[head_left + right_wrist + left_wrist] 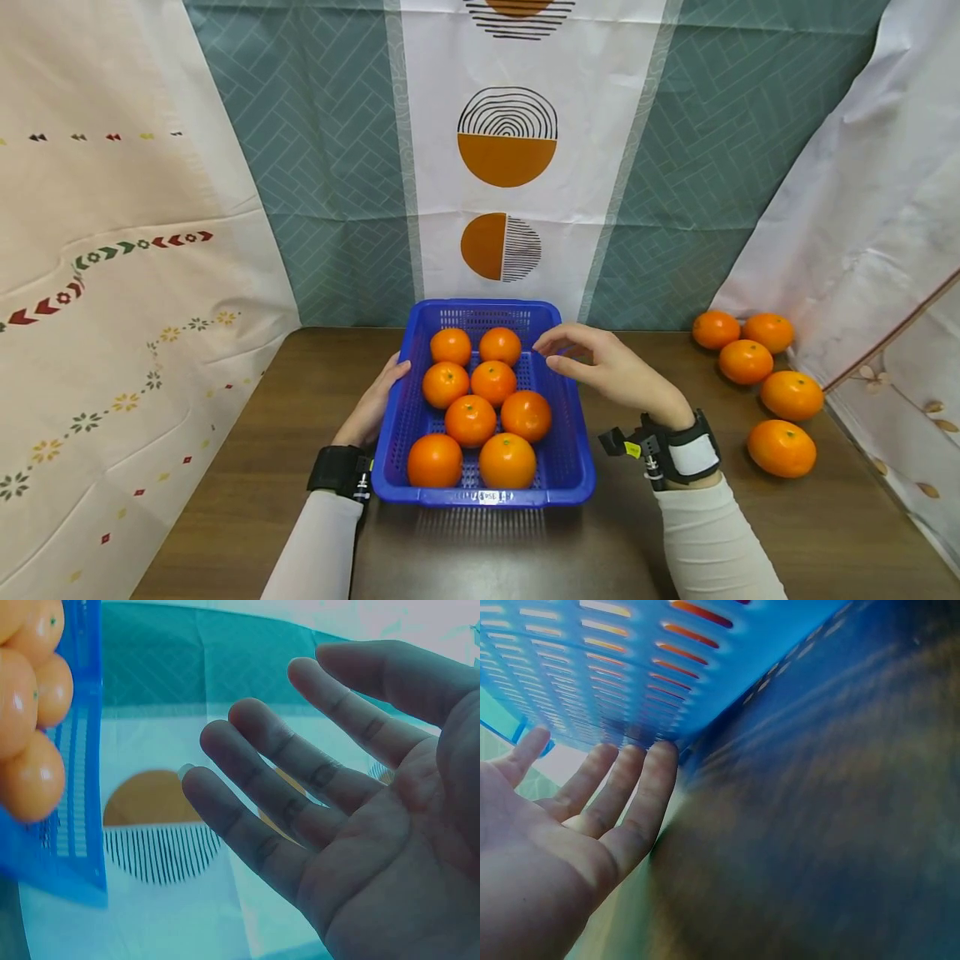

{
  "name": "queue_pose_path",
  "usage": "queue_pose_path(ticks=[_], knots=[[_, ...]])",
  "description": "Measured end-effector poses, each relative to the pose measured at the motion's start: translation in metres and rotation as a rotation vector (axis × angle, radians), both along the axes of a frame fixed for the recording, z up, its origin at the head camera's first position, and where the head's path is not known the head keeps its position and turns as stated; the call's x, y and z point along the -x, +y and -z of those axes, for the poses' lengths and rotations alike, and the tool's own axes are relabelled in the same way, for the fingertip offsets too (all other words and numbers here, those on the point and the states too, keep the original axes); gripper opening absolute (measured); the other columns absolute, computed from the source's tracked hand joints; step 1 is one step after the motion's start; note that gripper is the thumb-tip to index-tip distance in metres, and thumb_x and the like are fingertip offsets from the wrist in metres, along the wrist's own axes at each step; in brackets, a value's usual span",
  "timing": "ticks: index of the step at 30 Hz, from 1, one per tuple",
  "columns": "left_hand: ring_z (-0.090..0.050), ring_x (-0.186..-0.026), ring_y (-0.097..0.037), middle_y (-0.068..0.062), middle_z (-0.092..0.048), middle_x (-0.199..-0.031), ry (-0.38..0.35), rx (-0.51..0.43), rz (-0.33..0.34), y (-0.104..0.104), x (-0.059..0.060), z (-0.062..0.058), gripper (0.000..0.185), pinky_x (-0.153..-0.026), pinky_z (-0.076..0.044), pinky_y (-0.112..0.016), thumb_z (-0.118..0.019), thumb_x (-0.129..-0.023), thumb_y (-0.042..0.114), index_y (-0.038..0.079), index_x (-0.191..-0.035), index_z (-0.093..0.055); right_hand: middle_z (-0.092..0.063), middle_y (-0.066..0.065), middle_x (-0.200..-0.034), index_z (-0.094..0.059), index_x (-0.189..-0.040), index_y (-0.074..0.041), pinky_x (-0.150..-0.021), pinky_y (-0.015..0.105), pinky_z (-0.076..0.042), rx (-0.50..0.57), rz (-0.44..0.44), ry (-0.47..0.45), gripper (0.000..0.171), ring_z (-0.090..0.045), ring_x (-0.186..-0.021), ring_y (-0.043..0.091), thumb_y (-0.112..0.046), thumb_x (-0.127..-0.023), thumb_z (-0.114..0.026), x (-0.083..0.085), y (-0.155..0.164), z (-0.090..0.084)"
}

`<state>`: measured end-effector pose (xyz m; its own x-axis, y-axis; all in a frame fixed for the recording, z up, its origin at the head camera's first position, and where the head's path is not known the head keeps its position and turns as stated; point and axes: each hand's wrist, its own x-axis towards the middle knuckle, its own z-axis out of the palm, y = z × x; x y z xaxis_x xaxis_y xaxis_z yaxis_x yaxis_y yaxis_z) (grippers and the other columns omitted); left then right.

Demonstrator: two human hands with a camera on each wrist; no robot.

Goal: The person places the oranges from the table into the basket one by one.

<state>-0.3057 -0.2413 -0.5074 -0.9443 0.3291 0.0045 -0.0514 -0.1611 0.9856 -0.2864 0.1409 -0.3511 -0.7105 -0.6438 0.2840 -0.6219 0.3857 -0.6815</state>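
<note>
Clock positions taken about the basket's centre, head view. The blue basket (408, 496) is set mid-surface (307, 417), its far rim near the cloth backdrop (337, 167) at 12 o'clock. Eight oranges (470, 421) are contained in it; a patch of basket floor is seen at 2 o'clock, between fruit and wall. A wide stretch of surface is left between the basket and five further oranges (746, 361), grouped towards 3 o'clock beside a white cloth (847, 250).

The basket's outer wall is touched at 9 o'clock by the left hand (371, 404), fingers nearly straight, thumb at the rim. The right hand (607, 362) is held at 2 o'clock, fingertips over the rim, fingers spread and loosely bent, nothing gripped.

A small white label (487, 497) is borne by the near rim at 6 o'clock; its characters cannot be read with certainty.

Basket: slotted plastic, rounded corners. Oranges: glossy, round to slightly flattened. Surface: brown, wood-grained. Backdrop: creased, teal herringbone panels flanking a white strip printed with circles
</note>
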Motion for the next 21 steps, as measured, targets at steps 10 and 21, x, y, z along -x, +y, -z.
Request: queue_pose_path(ticks=[10,21], knots=[[-0.061,-0.119,-0.028,-0.022,-0.035,-0.158,-0.006,0.008,0.003,0.004,0.002,0.0,0.059,-0.094,-0.055,-0.047,-0.033,-0.113,0.044,0.027,-0.165,-0.012,-0.069,0.003,-0.123,-0.067,-0.129,-0.01,-0.094,0.025,-0.053,0.031,0.146,0.039,0.024,-0.065,-0.111,0.018,-0.015,-0.106,-0.062,0.001,0.04,-0.002],[-0.062,-0.119,-0.026,-0.024,-0.033,-0.158,0.013,0.006,0.027,0.0,0.003,0.001,0.059,-0.093,-0.056,-0.046,-0.03,-0.114,0.044,0.025,-0.166,-0.009,-0.064,0.01,-0.125,-0.063,-0.135,-0.007,-0.093,0.01,-0.042,-0.037,0.444,0.13,0.031,-0.062,-0.114,0.027,-0.021,-0.107,-0.061,-0.016,0.102,-0.012]])
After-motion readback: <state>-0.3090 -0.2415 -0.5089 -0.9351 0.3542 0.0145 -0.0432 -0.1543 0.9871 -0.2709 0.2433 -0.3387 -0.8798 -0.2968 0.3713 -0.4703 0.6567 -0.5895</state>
